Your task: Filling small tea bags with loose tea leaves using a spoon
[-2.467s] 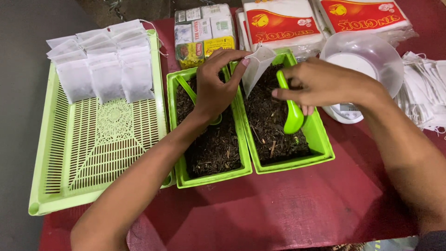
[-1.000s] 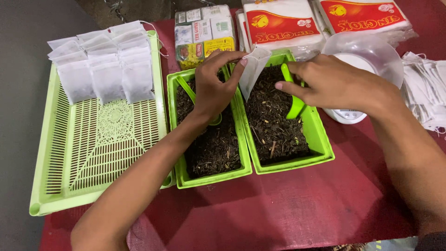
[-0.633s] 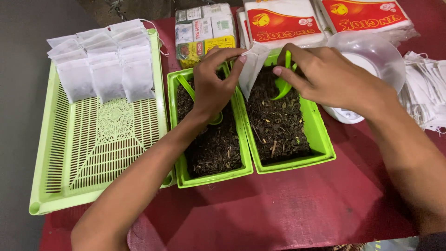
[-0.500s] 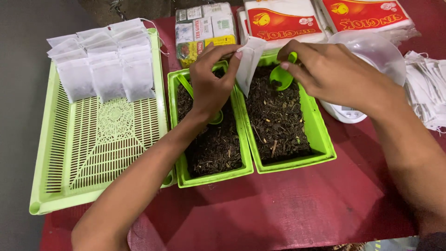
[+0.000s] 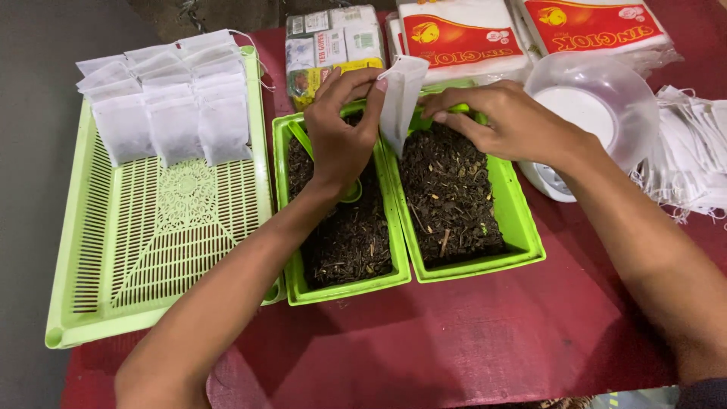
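Holding a small white filter bag (image 5: 401,95) upright over the seam between two green trays: left hand (image 5: 341,132) pinches its upper edge between thumb and fingertips, mouth open. Bag is thin, papery, rectangular, slightly creased. Right hand (image 5: 507,121) is curled shut around a green plastic scoop (image 5: 447,112), mostly hidden, tip at the bag mouth. Two glossy rectangular plastic trays, left tray (image 5: 291,265) and right tray (image 5: 522,227), both hold dark, coarse loose leaf matter with twiggy bits. A second green scoop (image 5: 303,140) lies in the left tray. Slotted lime basket tray (image 5: 91,257) further left carries filled white bags (image 5: 170,106) in overlapping rows; exact count unclear. Clear plastic bowl (image 5: 636,98) on a white scale, loose empty bags (image 5: 697,159) far right. Red tablecloth (image 5: 469,341) underneath.
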